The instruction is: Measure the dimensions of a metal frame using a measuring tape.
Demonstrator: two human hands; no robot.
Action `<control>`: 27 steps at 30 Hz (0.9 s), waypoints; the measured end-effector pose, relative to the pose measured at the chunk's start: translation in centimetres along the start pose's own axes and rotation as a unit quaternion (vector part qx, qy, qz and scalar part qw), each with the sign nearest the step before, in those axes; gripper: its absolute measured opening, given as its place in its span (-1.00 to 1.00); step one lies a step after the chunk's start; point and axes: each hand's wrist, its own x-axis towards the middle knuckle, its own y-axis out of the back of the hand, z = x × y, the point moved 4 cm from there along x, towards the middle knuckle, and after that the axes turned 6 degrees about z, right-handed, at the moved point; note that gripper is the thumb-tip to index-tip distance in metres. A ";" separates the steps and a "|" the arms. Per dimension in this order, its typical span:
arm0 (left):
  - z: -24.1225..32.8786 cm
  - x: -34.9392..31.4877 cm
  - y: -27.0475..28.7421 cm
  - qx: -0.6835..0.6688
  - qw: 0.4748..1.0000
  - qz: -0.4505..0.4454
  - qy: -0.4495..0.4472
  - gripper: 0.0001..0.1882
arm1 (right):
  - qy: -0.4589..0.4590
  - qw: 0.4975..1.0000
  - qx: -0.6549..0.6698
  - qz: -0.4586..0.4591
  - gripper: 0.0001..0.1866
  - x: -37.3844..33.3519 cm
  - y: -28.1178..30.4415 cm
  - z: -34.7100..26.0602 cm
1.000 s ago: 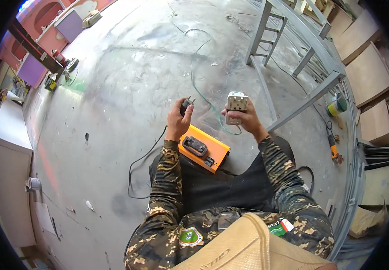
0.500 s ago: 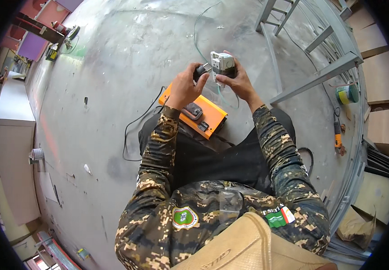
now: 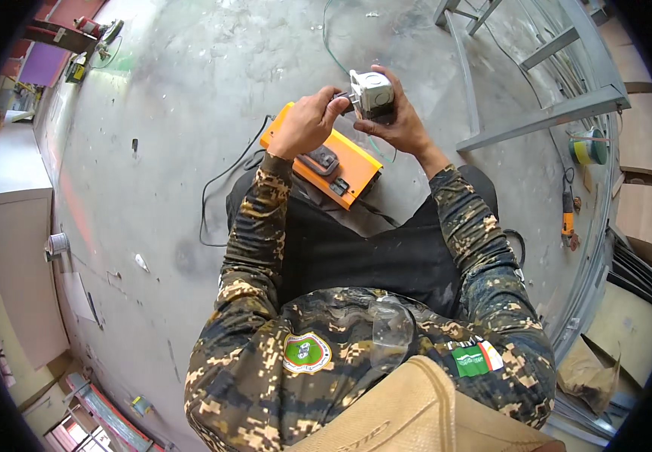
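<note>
My left hand (image 3: 309,120) is closed round a dark power plug (image 3: 345,102), mostly hidden behind its fingers. The plug's prongs point at the face of a white electrical outlet box (image 3: 375,92). That box is gripped by my right hand (image 3: 403,124), fingers behind it and thumb underneath. Plug and socket face meet or nearly meet; I cannot tell how deep the prongs sit. A green wire (image 3: 329,41) runs over the floor behind the box. Below my hands lies an orange machine (image 3: 352,167) with a black handle, and a black cable loops to its left.
A grey metal frame (image 3: 544,117) stands at right. Near it are a green paint can (image 3: 588,148) and an orange-and-black power tool (image 3: 568,218). Boards (image 3: 24,264) line the left side. A small white-grey can (image 3: 58,244) sits by them.
My left hand has brought the plug up against or close to the outlet box's face. The box has turned slightly, and both hands appear somewhat higher in view.
</note>
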 end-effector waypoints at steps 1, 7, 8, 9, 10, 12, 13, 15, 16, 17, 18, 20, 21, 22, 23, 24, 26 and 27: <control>-0.1 -0.1 0.1 -0.001 1.000 0.000 0.003 -0.62 | -0.003 1.000 0.001 -0.001 0.04 -0.1 -0.1 0.0; -0.9 -0.9 0.0 0.043 0.999 -0.031 -0.013 -0.62 | -0.022 0.999 -0.037 -0.016 0.03 -0.7 -0.9 0.1; -1.0 -1.1 -0.1 0.063 0.997 -0.038 -0.002 -0.55 | -0.011 0.998 -0.059 -0.019 0.03 -0.8 -0.9 0.1; -1.2 -1.3 -0.3 0.082 0.996 -0.046 0.008 -0.47 | 0.000 0.996 -0.081 -0.022 0.04 -0.8 -0.8 0.2; -1.2 -1.4 -0.4 0.082 0.995 -0.047 0.009 -0.47 | -0.001 0.996 -0.081 -0.022 0.04 -0.8 -0.8 0.3; -1.2 -1.6 -0.6 0.097 0.994 -0.045 -0.012 -0.41 | 0.031 0.992 -0.119 -0.019 0.03 -0.8 -0.7 0.2; -1.5 -1.6 -0.7 0.097 0.994 -0.046 -0.011 -0.41 | 0.031 0.992 -0.119 -0.018 0.03 -0.9 -0.8 0.2; -2.0 -1.5 -1.0 0.052 0.997 -0.052 -0.024 -0.41 | 0.009 0.996 -0.086 -0.037 0.02 -1.1 -1.2 0.5; -2.1 -1.5 -1.1 0.051 0.997 -0.053 -0.024 -0.41 | 0.008 0.996 -0.086 -0.036 0.02 -1.1 -1.1 0.6; -2.3 -1.5 -1.2 0.034 0.997 -0.062 -0.011 -0.41 | 0.009 0.995 -0.091 -0.041 0.01 -1.1 -1.0 0.7; -2.4 -1.4 -1.4 0.017 0.997 -0.071 0.001 -0.41 | 0.010 0.994 -0.095 -0.046 0.01 -1.1 -1.0 0.8; -2.9 -1.2 -1.9 -0.014 0.997 -0.077 0.025 -0.42 | 0.018 0.993 -0.109 -0.032 -0.01 -0.8 -0.9 1.1; -3.2 -1.1 -2.2 -0.047 0.994 -0.084 0.049 -0.42 | 0.024 0.992 -0.122 -0.017 -0.02 -0.7 -0.7 1.2; -3.4 -0.8 -2.4 -0.046 0.994 -0.083 0.049 -0.42 | 0.026 0.992 -0.121 -0.018 -0.02 -0.3 -0.6 1.3; -3.8 -0.5 -2.8 -0.050 0.992 -0.090 0.076 -0.42 | -0.010 0.992 -0.126 -0.005 -0.04 0.1 -0.2 1.7; -4.2 -0.2 -2.9 -0.054 0.988 -0.097 0.103 -0.43 | -0.045 0.990 -0.132 0.009 -0.06 0.6 0.1 2.1; -5.5 -0.4 -2.3 -0.034 0.989 -0.096 0.103 -0.47 | -0.049 0.989 -0.133 0.051 -0.08 1.3 0.6 2.6; -6.3 -0.5 -1.6 -0.014 0.990 -0.095 0.103 -0.52 | -0.054 0.985 -0.134 0.092 -0.11 1.6 0.9 2.9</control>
